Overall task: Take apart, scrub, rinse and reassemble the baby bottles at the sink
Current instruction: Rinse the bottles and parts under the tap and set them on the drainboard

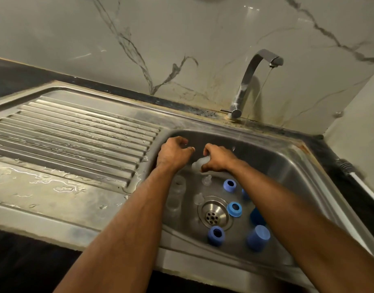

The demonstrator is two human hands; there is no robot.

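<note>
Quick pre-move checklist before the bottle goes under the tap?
1. Water running: ok, a thin stream falls from the tap into the sink.
2. Grip on the bottle: ok, the right hand holds the clear bottle, tilted, over the basin.
3. Left hand free: cannot tell, its fingers are curled and anything in them is hidden.
4. Bottle under the stream: not ok, it sits left of where the water lands.
5. Parts apart: ok, blue rings and a clear nipple lie loose on the sink floor.
6. Drain clear: ok, nothing covers the strainer.
</note>
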